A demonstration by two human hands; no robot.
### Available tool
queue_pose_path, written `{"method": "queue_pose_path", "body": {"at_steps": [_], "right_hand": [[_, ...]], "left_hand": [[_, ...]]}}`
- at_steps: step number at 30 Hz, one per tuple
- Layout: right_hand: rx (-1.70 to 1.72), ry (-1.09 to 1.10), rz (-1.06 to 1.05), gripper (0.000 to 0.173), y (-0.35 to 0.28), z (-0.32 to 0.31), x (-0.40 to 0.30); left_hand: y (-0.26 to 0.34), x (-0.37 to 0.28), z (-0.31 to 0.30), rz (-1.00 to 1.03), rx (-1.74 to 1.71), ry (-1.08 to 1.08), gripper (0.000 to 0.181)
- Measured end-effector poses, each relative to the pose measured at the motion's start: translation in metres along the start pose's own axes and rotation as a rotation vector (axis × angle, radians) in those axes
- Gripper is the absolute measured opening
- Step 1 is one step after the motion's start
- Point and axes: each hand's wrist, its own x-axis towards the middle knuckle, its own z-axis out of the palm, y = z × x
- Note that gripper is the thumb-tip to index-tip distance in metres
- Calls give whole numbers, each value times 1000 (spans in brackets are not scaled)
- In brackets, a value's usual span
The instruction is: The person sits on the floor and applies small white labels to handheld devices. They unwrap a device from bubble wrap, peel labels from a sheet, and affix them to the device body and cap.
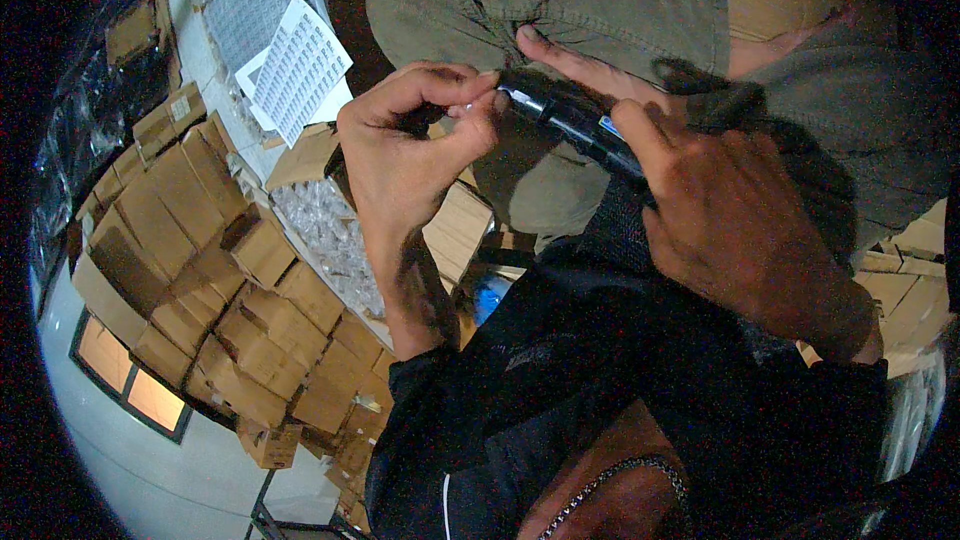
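Observation:
My left hand (424,127) has thumb and forefinger pinched together at the pale tip of a slim black cylindrical tool (581,133). Whether a small part sits between those fingertips is too blurred to tell. My right hand (735,217) is closed around the tool's thicker rear end, which it partly hides. A small blue and yellow label (610,126) shows on the tool beside my right fingers. The tool slants across my lap, its tip towards my left hand. Olive trousers (555,0) cover my bent legs behind it.
Many cardboard boxes (247,315) are piled at the left. Printed label sheets (300,67) lie beyond my left hand, near an open carton with clear plastic packaging (322,232). A blue object (489,300) shows beside my left forearm. More flat cardboard (907,300) is at the right.

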Motion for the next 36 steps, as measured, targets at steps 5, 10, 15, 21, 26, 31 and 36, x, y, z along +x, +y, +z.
{"method": "queue_pose_path", "body": {"at_steps": [5, 10, 15, 21, 26, 31, 36], "right_hand": [[-38, -2, 17, 45, 0, 2, 4], [-83, 32, -7, 39, 0, 4, 3], [-131, 37, -14, 32, 0, 7, 4], [-194, 12, -10, 32, 0, 7, 3], [-169, -1, 0, 36, 2, 8, 4], [-202, -25, 5, 39, -1, 6, 3], [-273, 9, -24, 38, 1, 9, -1]], "left_hand": [[5, -2, 2, -18, 27, -6, 18], [16, -1, 4, -115, 100, -29, 18], [10, 2, 0, -154, 73, -75, 19], [6, 0, 4, -152, 44, -57, 19], [9, -1, 6, -183, 88, -47, 19], [12, 4, 5, -208, 77, -98, 18], [1, 4, 6, -171, 23, -97, 16]]}}
